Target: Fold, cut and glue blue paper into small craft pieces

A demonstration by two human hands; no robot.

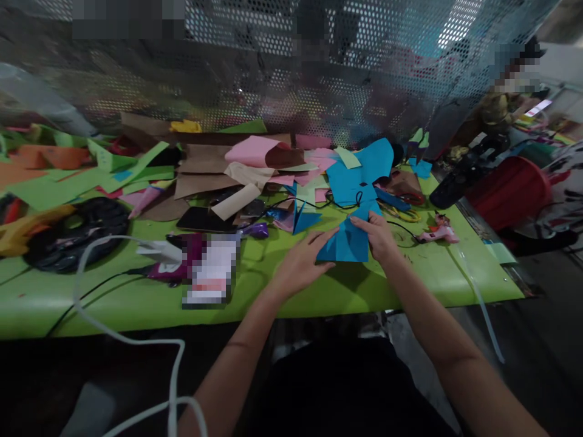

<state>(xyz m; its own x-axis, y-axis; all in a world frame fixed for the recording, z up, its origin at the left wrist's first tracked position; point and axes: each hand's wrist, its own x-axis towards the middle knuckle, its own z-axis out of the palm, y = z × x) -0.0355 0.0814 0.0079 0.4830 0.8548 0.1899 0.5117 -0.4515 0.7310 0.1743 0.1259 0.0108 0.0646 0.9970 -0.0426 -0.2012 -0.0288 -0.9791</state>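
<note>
Both my hands have hold of a creased sheet of blue paper (348,246) just above the green tabletop. My left hand (303,261) grips its left side, fingers on the upper edge and thumb low by the bottom corner. At the upper right side, my right hand (379,233) pinches the sheet, with the thumb and index finger on its face. Behind it lies a larger cut blue sheet (346,182) with a black cord loop on it. A small folded blue paper piece (304,220) stands left of the sheet, near my left fingers.
Pink paper (255,150), brown paper (200,159) and green strips (64,189) are piled along the back. A black phone (207,220), a glue gun (175,267) and a black tape roll (79,233) lie left. Yellow-handled scissors (405,213) lie right. A perforated metal panel (273,79) rises behind.
</note>
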